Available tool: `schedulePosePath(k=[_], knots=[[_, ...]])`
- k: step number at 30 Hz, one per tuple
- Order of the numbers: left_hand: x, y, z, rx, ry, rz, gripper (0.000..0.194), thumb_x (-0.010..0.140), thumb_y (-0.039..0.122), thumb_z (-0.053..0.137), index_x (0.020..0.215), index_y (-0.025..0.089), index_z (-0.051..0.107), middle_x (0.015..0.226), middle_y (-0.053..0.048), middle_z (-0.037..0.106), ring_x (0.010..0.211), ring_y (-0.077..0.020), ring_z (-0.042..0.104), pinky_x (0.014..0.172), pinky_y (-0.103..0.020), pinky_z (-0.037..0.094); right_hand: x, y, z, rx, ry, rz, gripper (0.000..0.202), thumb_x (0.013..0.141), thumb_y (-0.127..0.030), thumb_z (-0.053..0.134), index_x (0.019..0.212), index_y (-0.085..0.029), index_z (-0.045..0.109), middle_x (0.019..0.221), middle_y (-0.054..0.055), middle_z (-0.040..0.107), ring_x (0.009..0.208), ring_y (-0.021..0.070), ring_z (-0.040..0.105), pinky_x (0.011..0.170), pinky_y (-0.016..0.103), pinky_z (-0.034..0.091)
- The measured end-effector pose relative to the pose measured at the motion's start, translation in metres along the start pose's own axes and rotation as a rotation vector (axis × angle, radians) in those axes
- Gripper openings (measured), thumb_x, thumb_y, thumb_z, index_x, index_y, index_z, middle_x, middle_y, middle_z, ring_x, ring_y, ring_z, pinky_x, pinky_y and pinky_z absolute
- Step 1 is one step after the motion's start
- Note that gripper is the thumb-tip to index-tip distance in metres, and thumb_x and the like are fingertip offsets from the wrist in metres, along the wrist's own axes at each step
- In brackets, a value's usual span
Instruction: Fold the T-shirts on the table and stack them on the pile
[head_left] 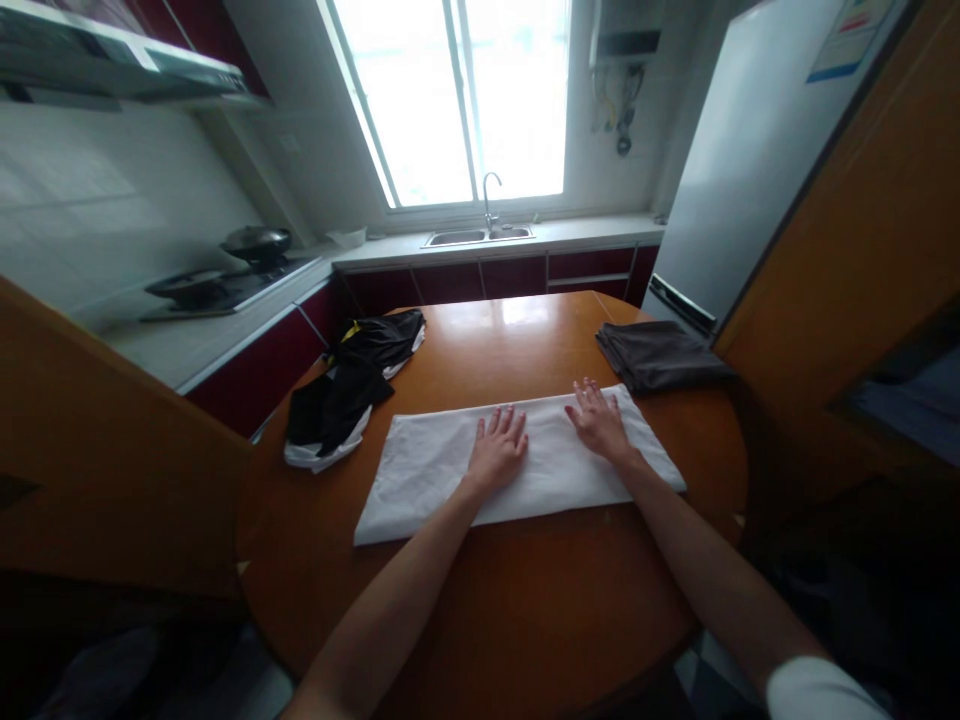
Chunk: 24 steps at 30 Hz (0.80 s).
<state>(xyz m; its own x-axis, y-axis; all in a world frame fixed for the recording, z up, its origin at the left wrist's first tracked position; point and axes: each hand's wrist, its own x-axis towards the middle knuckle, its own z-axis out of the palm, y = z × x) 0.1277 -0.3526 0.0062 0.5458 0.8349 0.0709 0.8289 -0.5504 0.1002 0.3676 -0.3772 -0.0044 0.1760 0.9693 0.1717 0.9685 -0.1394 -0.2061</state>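
A rectangular, flat-folded white cloth (427, 470) lies on the oval, glossy orange-brown wooden table (562, 590), directly beneath both hands. Its long axis runs from left to right across the person's front, the right end angled slightly farther away. The left hand (499, 450) rests palm down just left of the cloth's middle; the right hand (600, 425) rests palm down towards the right short end and is clearly the nearer of the two to it. Fingers of both hands point away from the body, across the long axis, with the tips at or close to the far long edge. On both hands the fingers are extended and slightly parted, the right thumb held well out; neither has hold of anything. To the left, apart from the cloth, lies a crumpled black bundle with white and yellow parts (337, 400), apparently fabric; beyond the right end lies a folded dark grey cloth (660, 355). Containers: a lidded dark round pan (256, 245) and a shallow dark pan (187, 287) stand on the hob, contents not visible; the interior of the double-basin steel sink (487, 237) cannot be made out.
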Motion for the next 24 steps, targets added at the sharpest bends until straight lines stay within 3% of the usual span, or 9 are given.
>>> schedulePosePath(k=[5,9,12,16,21,24], knots=[[-0.001,0.002,-0.001,-0.029,0.011,0.002,0.056,0.104,0.041,0.031,0.157,0.023,0.037,0.166,-0.006,0.025,0.154,-0.0287,0.018,0.123,-0.056,0.017,0.004,0.011,-0.001,-0.039,-0.003,0.136,0.064,0.105,-0.044,0.021,0.157,-0.01,0.033,0.166,0.017,0.023,0.154,0.0257,0.018,0.123,0.052,0.013],[-0.004,-0.001,-0.008,-0.075,0.053,-0.021,0.055,0.103,0.043,0.033,0.154,0.023,0.04,0.164,-0.008,0.031,0.153,-0.0275,0.024,0.122,-0.052,0.023,0.002,0.003,-0.006,0.002,0.093,0.11,0.067,0.105,-0.047,0.017,0.158,-0.01,0.03,0.166,0.017,0.021,0.154,0.0263,0.016,0.122,0.054,0.015],[-0.007,-0.013,-0.013,-0.043,0.15,-0.123,0.056,0.103,0.046,0.033,0.154,0.024,0.041,0.163,-0.008,0.034,0.152,-0.0292,0.024,0.122,-0.055,0.021,-0.003,-0.005,-0.003,0.01,0.071,0.045,0.066,0.105,-0.048,0.016,0.159,-0.013,0.029,0.167,0.015,0.019,0.155,0.0251,0.014,0.122,0.055,0.015],[-0.012,-0.033,-0.015,-0.019,0.099,-0.279,0.057,0.103,0.049,0.033,0.153,0.025,0.043,0.164,-0.01,0.032,0.153,-0.0325,0.023,0.121,-0.061,0.02,-0.007,-0.008,0.006,-0.02,-0.064,0.021,0.064,0.105,-0.048,0.02,0.157,-0.012,0.033,0.166,0.016,0.022,0.154,0.0263,0.016,0.121,0.057,0.014],[-0.01,-0.046,-0.019,-0.019,0.202,-0.334,0.058,0.103,0.05,0.031,0.155,0.026,0.04,0.164,-0.009,0.032,0.153,-0.0306,0.023,0.122,-0.058,0.019,-0.004,-0.004,0.009,0.017,0.002,0.079,0.066,0.104,-0.048,0.019,0.158,-0.013,0.031,0.167,0.016,0.021,0.154,0.0265,0.016,0.121,0.056,0.015],[-0.01,-0.054,-0.022,-0.034,0.148,-0.418,0.057,0.103,0.049,0.031,0.154,0.025,0.043,0.163,-0.011,0.033,0.152,-0.0339,0.024,0.12,-0.062,0.02,-0.004,-0.003,0.007,0.015,0.003,0.114,0.065,0.103,-0.046,0.021,0.157,-0.011,0.034,0.165,0.016,0.024,0.154,0.0279,0.018,0.121,0.057,0.014]])
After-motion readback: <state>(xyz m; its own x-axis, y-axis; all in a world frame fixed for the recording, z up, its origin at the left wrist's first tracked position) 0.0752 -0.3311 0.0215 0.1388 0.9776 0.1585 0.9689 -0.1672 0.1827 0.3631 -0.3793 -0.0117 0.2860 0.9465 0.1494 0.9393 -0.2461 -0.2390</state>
